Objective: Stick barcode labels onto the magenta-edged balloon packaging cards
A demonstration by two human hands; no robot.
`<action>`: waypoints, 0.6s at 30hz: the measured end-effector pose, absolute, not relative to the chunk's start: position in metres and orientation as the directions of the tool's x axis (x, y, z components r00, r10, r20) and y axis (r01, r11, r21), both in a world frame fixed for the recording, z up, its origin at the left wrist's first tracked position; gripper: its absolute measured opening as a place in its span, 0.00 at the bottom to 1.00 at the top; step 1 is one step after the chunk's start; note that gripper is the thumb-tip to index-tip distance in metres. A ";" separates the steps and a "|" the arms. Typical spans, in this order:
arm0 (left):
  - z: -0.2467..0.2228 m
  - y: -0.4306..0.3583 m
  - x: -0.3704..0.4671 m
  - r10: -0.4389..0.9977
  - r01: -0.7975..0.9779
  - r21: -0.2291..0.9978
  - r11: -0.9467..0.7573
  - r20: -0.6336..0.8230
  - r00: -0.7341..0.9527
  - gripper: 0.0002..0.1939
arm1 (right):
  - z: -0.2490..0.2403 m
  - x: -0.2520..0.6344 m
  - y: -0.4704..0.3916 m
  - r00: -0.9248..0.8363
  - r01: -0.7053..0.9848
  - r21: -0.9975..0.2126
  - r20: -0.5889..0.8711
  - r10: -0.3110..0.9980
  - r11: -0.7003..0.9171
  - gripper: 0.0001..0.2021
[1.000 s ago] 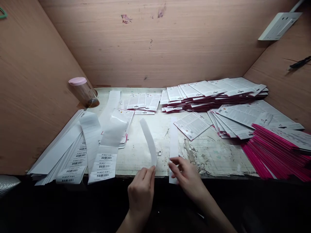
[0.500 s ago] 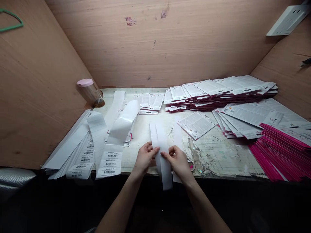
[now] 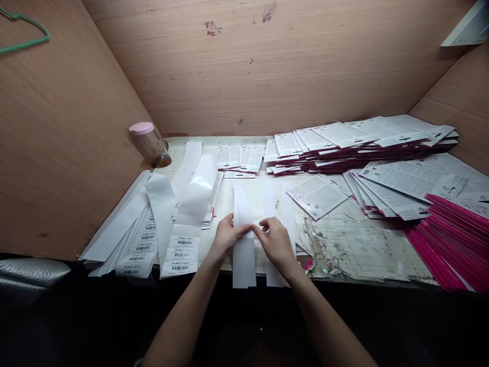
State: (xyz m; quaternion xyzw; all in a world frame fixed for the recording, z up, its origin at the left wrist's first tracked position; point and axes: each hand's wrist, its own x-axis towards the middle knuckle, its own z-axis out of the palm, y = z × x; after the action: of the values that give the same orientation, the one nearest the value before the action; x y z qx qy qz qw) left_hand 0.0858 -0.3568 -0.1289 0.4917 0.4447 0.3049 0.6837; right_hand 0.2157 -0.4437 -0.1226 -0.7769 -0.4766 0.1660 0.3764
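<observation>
Between my hands stands a set of long white paper strips (image 3: pixel 243 262), upright over the table's front edge. My left hand (image 3: pixel 226 235) grips the strips at mid-length, thumb in front and fingers behind. At their right edge my right hand (image 3: pixel 275 243) has its thumb tip against the left thumb, its fingers curled. Whatever those fingers pinch is too small to make out. Under and behind the right hand lies another white strip (image 3: pixel 274 278), with a further pale strip (image 3: pixel 287 204) to its right.
Left are barcode label strips (image 3: pixel 183 254), a fanned strip pile (image 3: pixel 110 224) and a pink-lidded jar (image 3: pixel 151 145). Right are a single printed card (image 3: pixel 319 196), stacked white cards (image 3: pixel 359 135) and a pink-edged pile (image 3: pixel 451 239). Wooden panels (image 3: pixel 214 76) enclose the worn table (image 3: pixel 359 250).
The strips in my hands have parted: some stay in the left hand, while another now lies under the right hand. My right thumb has come against the left one. The view has shifted slightly.
</observation>
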 end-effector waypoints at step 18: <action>-0.154 -0.329 0.072 0.980 0.121 0.987 0.108 -0.126 0.155 0.34 | -0.123 0.226 -0.418 0.452 0.339 -0.817 -0.294 0.842 -0.467 0.09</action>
State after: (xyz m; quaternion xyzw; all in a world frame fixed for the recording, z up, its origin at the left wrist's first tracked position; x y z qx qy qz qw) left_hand 0.0722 -0.3287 -0.1538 0.5361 0.5134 0.3984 0.5387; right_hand 0.2264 -0.4180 -0.1228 -0.7770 -0.3801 0.3600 0.3494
